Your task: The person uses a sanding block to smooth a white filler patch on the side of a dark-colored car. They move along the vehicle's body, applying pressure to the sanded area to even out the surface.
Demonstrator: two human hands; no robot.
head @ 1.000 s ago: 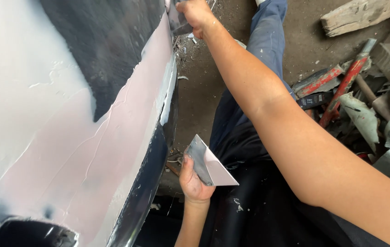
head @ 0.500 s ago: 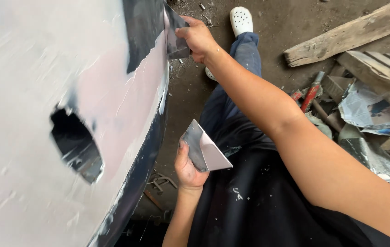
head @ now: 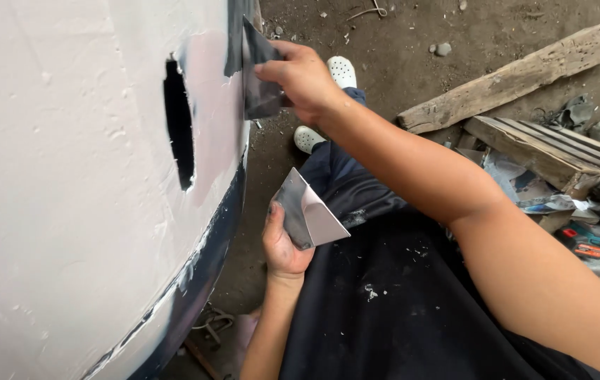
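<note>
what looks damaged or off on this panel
The pale filler-coated panel has a dark, ragged-edged hole through it, left of the right hand pressing a dark spreader to it. Lower down, the coating's edge runs rough and uneven.

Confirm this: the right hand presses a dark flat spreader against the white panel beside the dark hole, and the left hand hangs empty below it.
Not quite. In the head view the left hand is not empty: it holds a pale flat spreader. The rest stands: the right hand presses a dark flat spreader against the white panel beside the dark hole.
</note>
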